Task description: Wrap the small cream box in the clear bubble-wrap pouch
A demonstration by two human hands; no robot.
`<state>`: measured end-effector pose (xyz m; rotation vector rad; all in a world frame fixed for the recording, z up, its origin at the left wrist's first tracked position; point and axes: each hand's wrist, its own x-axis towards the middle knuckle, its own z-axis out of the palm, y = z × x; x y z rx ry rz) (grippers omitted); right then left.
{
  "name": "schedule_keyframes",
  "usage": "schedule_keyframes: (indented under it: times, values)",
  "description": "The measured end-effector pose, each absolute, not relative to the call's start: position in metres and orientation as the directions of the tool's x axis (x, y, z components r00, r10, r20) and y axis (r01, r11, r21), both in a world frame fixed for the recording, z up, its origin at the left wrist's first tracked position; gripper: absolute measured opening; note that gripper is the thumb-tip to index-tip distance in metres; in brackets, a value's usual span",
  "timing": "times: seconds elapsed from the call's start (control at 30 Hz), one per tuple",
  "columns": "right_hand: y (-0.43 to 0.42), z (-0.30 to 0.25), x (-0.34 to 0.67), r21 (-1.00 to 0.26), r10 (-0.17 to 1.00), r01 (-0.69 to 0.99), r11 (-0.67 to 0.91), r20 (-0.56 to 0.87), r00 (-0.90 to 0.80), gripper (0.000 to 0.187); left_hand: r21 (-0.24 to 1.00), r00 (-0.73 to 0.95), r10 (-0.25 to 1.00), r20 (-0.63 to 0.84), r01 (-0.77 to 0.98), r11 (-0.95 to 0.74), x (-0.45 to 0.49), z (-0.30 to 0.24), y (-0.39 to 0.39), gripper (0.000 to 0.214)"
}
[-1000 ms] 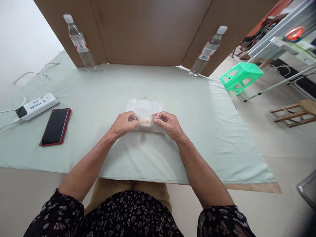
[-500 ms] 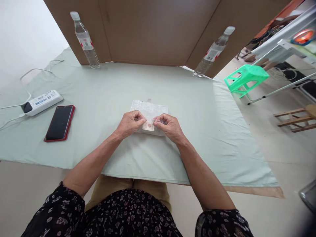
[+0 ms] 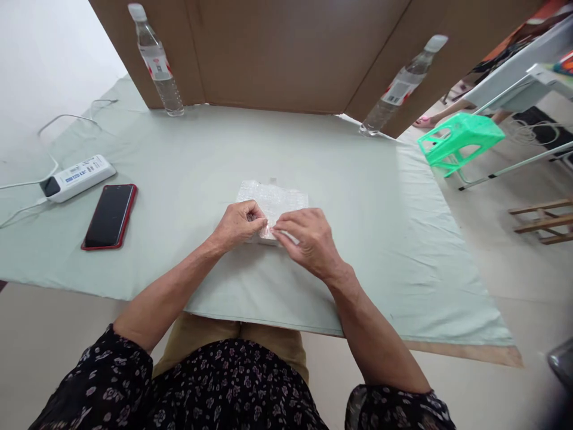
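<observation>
A flat package in clear bubble wrap lies on the cloth-covered table in front of me. My left hand pinches the near edge of the wrap between thumb and forefinger. Close beside those fingertips, my right hand holds its thumb and fingers nearly together over the same edge; what they grip, if anything, is too small to make out. A small reddish mark shows between the two hands. The lower edge of the package is partly hidden by my fingers.
A red-cased phone and a white power strip with cables lie at left. Water bottles, one on the left and one on the right, stand before a cardboard screen. A green stool stands beyond the table's right side.
My right hand has let go of its side of the wrap and moved in toward my left fingertips, its back turned up more. My left hand keeps its pinch.
</observation>
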<state>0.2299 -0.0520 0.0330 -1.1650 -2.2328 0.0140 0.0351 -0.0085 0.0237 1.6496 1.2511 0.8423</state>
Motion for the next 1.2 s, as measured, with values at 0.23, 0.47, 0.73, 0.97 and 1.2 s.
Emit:
schedule_keyframes:
  times: [0.23,0.47,0.73,0.97,1.2]
  values:
    - [-0.053,0.021,0.222,-0.158,0.732,0.739,0.655,0.375,-0.568,0.013,0.921,0.286,0.958,-0.032,0.381,-0.083,0.022,0.036,-0.008,0.025]
    - [-0.053,0.023,0.215,-0.057,0.746,0.778,0.626,0.334,-0.576,0.02,0.853,0.222,0.959,-0.174,0.52,0.034,-0.006,0.034,-0.016,0.037]
    - [-0.054,0.021,0.209,0.021,0.741,0.788,0.615,0.328,-0.586,0.016,0.684,0.049,0.983,-0.176,0.725,0.086,-0.019,0.029,-0.018,0.059]
    - [-0.053,0.021,0.21,0.028,0.73,0.781,0.623,0.338,-0.594,0.016,0.673,0.024,0.89,-0.455,0.665,0.325,-0.022,0.044,-0.025,0.054]
    - [-0.053,0.02,0.208,0.034,0.731,0.785,0.619,0.34,-0.591,0.015,0.845,0.009,0.878,-0.479,0.275,0.458,0.005,0.038,-0.022,0.009]
